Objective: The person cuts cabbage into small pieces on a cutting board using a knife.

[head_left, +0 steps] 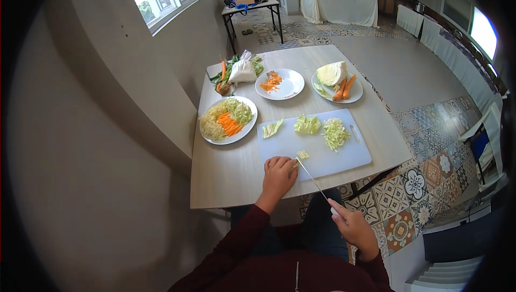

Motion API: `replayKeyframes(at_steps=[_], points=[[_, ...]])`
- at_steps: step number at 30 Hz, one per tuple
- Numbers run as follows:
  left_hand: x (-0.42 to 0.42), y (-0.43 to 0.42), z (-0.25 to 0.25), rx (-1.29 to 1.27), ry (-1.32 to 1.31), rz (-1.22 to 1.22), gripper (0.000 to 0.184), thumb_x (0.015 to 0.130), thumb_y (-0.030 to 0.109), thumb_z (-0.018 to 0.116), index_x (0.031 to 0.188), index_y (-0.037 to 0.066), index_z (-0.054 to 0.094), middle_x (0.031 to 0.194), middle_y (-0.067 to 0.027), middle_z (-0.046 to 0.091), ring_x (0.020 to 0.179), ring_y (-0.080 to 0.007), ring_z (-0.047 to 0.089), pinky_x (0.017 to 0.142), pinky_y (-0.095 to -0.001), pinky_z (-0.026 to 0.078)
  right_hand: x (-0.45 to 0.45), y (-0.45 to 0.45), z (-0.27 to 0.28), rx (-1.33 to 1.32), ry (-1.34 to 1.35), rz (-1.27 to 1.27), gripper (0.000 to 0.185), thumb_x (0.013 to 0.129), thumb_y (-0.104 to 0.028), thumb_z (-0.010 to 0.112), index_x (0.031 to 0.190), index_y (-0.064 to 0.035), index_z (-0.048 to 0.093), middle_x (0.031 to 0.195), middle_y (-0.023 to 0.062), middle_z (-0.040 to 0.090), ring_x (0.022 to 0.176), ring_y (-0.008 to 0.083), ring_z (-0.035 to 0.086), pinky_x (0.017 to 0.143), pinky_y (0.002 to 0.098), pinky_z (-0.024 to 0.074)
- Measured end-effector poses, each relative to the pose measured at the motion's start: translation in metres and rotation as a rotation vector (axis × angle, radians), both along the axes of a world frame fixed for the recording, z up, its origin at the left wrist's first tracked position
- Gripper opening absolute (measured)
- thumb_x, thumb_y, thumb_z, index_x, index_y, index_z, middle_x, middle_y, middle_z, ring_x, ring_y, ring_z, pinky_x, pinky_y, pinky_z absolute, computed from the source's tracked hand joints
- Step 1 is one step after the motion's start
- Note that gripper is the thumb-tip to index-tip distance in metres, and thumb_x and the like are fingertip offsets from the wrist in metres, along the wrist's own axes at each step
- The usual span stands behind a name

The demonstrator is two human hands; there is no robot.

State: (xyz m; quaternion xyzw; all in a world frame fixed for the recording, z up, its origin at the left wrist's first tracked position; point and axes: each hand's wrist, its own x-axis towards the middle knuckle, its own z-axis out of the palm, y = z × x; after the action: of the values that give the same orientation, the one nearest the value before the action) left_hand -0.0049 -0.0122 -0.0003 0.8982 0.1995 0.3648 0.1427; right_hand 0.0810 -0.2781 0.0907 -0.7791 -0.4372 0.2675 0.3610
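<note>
My right hand (pixel 355 226) is wrapped round the pale handle of a knife (pixel 313 177), whose blade slants down to the white cutting board (pixel 338 164). My left hand (pixel 280 175) rests at the board's near edge, fingers curled over a piece of cabbage that they mostly hide. The blade's tip end lies right beside those fingertips. Just beyond it are a few cut cabbage bits (pixel 303 155). Farther up the board lie a cabbage strip (pixel 272 128), a clump of cabbage leaves (pixel 307 125) and a heap of chopped cabbage (pixel 336 134).
Left of the board stands a plate (pixel 230 140) of shredded vegetables. Behind are a plate (pixel 292 84) with carrot scraps, a plate (pixel 355 94) with part of a cabbage and carrots, and a white bag (pixel 243 70) among greens. A wall (pixel 118 147) borders the table's left side.
</note>
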Motion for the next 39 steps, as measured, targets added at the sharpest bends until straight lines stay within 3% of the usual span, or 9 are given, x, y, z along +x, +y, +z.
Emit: replayKeyframes(at_steps=[7, 13, 19, 22, 39], points=[[0.000, 0.000, -0.001, 0.005, -0.015, 0.004, 0.020, 0.080, 0.015, 0.076, 0.100, 0.011, 0.075, 0.100, 0.0003, 0.069, 0.102, -0.0233, 0.059, 0.097, -0.0415, 0.039, 0.002, -0.004, -0.011, 0.027, 0.071, 0.009, 0.049, 0.100, -0.015, 0.054, 0.149, -0.0162, 0.051, 0.061, 0.0039, 0.057, 0.048, 0.0118, 0.057, 0.050, 0.0295, 0.0509], [0.001, 0.001, -0.004, 0.004, -0.017, 0.017, 0.019, 0.081, 0.016, 0.076, 0.099, 0.011, 0.076, 0.098, -0.0006, 0.068, 0.101, -0.0236, 0.059, 0.096, -0.0415, 0.039, 0.000, -0.003, -0.007, -0.005, 0.131, -0.025, 0.048, 0.099, -0.015, 0.055, 0.147, -0.0156, 0.053, 0.061, 0.0070, 0.057, 0.049, 0.0119, 0.058, 0.052, 0.0303, 0.0497], [0.000, 0.001, -0.005, -0.036, -0.008, 0.023, 0.021, 0.081, 0.016, 0.076, 0.101, 0.010, 0.074, 0.101, -0.0028, 0.068, 0.104, -0.0236, 0.060, 0.100, -0.0432, 0.038, -0.009, 0.001, 0.000, 0.021, -0.027, 0.005, 0.047, 0.096, -0.016, 0.059, 0.143, -0.0132, 0.056, 0.064, 0.0200, 0.058, 0.051, 0.0282, 0.058, 0.057, 0.0377, 0.0462], [0.000, 0.001, -0.005, -0.023, -0.013, 0.019, 0.021, 0.081, 0.016, 0.075, 0.101, 0.009, 0.073, 0.102, -0.0035, 0.067, 0.104, -0.0244, 0.059, 0.100, -0.0431, 0.038, -0.011, 0.003, 0.008, -0.046, -0.007, -0.001, 0.044, 0.096, -0.016, 0.057, 0.140, -0.0093, 0.057, 0.090, 0.0242, 0.070, 0.076, 0.0438, 0.067, 0.069, 0.0474, 0.0539], [0.000, 0.000, -0.001, -0.008, 0.013, 0.025, 0.019, 0.083, 0.017, 0.074, 0.101, 0.012, 0.073, 0.100, -0.0032, 0.066, 0.103, -0.0251, 0.059, 0.097, -0.0440, 0.040, 0.002, 0.019, -0.006, 0.024, 0.010, 0.017, 0.045, 0.097, -0.016, 0.056, 0.141, -0.0093, 0.056, 0.093, 0.0265, 0.070, 0.083, 0.0457, 0.067, 0.076, 0.0477, 0.0545]])
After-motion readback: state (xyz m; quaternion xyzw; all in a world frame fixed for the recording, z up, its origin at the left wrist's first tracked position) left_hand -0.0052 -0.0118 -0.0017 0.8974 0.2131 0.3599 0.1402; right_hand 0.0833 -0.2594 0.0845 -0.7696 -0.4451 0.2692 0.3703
